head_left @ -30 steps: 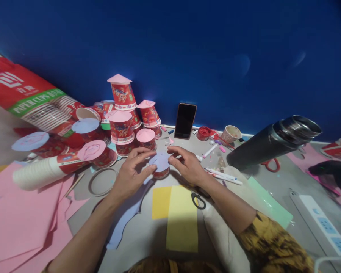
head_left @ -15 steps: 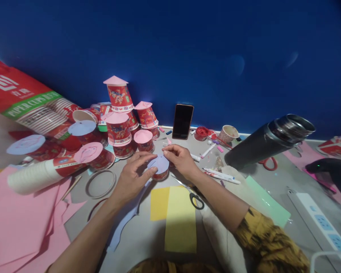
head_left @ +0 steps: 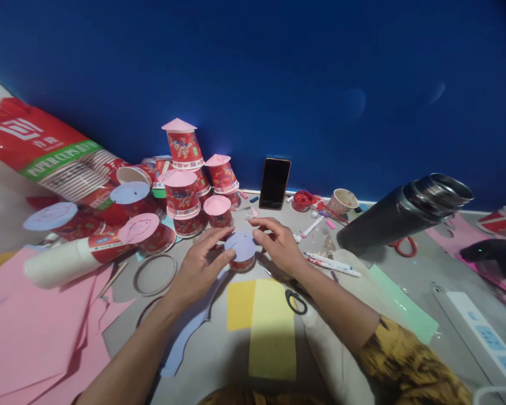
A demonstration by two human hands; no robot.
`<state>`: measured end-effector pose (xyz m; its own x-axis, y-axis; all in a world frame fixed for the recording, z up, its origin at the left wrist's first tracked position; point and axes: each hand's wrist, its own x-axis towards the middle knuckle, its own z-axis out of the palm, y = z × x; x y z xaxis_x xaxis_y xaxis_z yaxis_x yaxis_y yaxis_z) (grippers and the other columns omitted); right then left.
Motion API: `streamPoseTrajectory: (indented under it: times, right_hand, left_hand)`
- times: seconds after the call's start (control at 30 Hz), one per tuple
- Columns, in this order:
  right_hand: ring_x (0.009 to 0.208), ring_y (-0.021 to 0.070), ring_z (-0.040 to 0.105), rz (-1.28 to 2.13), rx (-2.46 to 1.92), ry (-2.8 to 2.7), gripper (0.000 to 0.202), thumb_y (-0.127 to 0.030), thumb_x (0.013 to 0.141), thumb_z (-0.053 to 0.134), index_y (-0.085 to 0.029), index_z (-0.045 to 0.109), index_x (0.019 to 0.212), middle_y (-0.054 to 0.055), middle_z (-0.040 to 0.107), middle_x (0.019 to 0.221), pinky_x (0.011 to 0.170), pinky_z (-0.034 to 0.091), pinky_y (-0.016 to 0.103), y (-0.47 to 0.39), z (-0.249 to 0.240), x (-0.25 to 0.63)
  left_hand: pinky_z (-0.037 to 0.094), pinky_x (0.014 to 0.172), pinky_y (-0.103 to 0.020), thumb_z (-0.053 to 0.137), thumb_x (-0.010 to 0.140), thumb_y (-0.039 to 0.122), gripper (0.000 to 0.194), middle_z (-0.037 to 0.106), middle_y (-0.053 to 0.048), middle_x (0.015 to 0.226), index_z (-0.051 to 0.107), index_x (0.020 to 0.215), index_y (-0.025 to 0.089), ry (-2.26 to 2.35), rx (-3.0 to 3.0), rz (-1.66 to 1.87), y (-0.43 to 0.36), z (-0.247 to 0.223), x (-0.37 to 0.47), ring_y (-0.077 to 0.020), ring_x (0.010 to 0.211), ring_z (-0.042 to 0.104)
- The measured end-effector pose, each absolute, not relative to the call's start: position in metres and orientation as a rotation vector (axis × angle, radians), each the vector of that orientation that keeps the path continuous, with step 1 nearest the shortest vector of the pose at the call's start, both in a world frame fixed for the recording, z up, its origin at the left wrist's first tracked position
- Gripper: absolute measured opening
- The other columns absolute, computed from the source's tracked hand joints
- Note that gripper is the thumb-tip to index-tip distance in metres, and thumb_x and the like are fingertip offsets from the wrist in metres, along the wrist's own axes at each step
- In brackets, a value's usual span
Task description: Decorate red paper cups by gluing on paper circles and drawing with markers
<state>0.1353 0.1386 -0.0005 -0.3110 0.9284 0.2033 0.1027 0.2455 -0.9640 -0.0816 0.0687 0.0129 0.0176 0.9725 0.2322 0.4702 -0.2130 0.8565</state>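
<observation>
A small red printed paper cup (head_left: 242,265) stands upside down between my hands, with a round lilac paper disc (head_left: 240,243) on top. Dark lines mark the disc, perhaps a slit and a dot. My left hand (head_left: 203,260) curves around the disc's left side, thumb and forefinger apart at its edge. At the right edge is my right hand (head_left: 280,244), its thumb and forefinger slightly apart, with nothing visible between them. Scissors (head_left: 296,302) with black handles lie partly under my right wrist. Yellow paper (head_left: 273,332) lies in front of the cup.
Red cups with pink paper tops (head_left: 181,194) are stacked at the back left. A phone (head_left: 275,183) leans on the blue wall. To the right are markers (head_left: 333,264), a dark thermos (head_left: 398,214) and a power strip (head_left: 484,332). Pink paper (head_left: 29,326) covers the left.
My right fingertips have loosened and drawn back from the disc's top towards its right edge. My left hand stays beside it. The whole view has shifted slightly.
</observation>
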Motion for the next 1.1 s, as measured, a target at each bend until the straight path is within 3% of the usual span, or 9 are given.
streamPoseTrajectory:
  times: [0.13, 0.23, 0.37, 0.57, 0.87, 1.1]
  right_hand:
    - [0.121, 0.0253, 0.069, 0.978, -0.914, -1.885, 0.031, -0.038, 0.099, 0.071, -0.026, 0.081, 0.126, 0.011, 0.074, 0.133, 0.106, 0.056, 0.042, 0.131, -0.006, 0.140]
    - [0.127, 0.0264, 0.068, 0.908, -0.895, -1.955, 0.030, -0.036, 0.102, 0.069, -0.026, 0.081, 0.127, 0.011, 0.076, 0.132, 0.114, 0.053, 0.045, 0.130, -0.013, 0.139]
    - [0.125, 0.0269, 0.069, 0.858, -0.895, -1.988, 0.031, -0.038, 0.104, 0.068, -0.027, 0.079, 0.130, 0.011, 0.076, 0.131, 0.111, 0.054, 0.045, 0.130, -0.014, 0.140]
    - [0.135, 0.0300, 0.063, 0.795, -0.931, -1.985, 0.048, -0.044, 0.099, 0.075, -0.030, 0.070, 0.144, 0.012, 0.070, 0.145, 0.117, 0.052, 0.050, 0.126, -0.010, 0.147]
    - [0.134, 0.0317, 0.063, 0.656, -0.905, -2.076, 0.047, -0.044, 0.097, 0.078, -0.028, 0.072, 0.141, 0.013, 0.070, 0.143, 0.117, 0.051, 0.052, 0.123, -0.019, 0.144]
    - [0.134, 0.0306, 0.064, 0.738, -0.929, -2.010, 0.046, -0.041, 0.094, 0.081, -0.030, 0.073, 0.139, 0.012, 0.071, 0.144, 0.116, 0.052, 0.051, 0.124, -0.016, 0.145]
  left_hand:
    - [0.058, 0.108, -0.045, 0.063, 0.102, 0.045, 0.042, 0.075, -0.013, 0.134, 0.077, 0.134, 0.022, 1.463, 1.860, 1.140, 0.070, 0.011, -0.088, -0.0295, 0.127, 0.069]
    - [0.056, 0.111, -0.047, 0.061, 0.104, 0.043, 0.039, 0.076, -0.013, 0.130, 0.078, 0.131, 0.021, 1.445, 1.901, 1.127, 0.071, 0.008, -0.089, -0.0289, 0.124, 0.070]
    - [0.058, 0.107, -0.045, 0.063, 0.102, 0.043, 0.038, 0.075, -0.013, 0.129, 0.079, 0.130, 0.022, 1.454, 1.870, 1.136, 0.071, 0.009, -0.088, -0.0290, 0.122, 0.071]
    - [0.063, 0.095, -0.039, 0.072, 0.096, 0.043, 0.034, 0.072, -0.010, 0.124, 0.080, 0.125, 0.026, 1.486, 1.762, 1.146, 0.070, 0.016, -0.090, -0.0274, 0.116, 0.071]
    - [0.062, 0.089, -0.038, 0.077, 0.091, 0.042, 0.033, 0.072, -0.009, 0.120, 0.081, 0.119, 0.025, 1.494, 1.715, 1.163, 0.070, 0.017, -0.089, -0.0271, 0.112, 0.071]
    - [0.059, 0.088, -0.038, 0.079, 0.087, 0.038, 0.017, 0.075, -0.007, 0.105, 0.080, 0.095, 0.024, 1.542, 1.708, 1.273, 0.069, 0.020, -0.086, -0.0257, 0.101, 0.072]
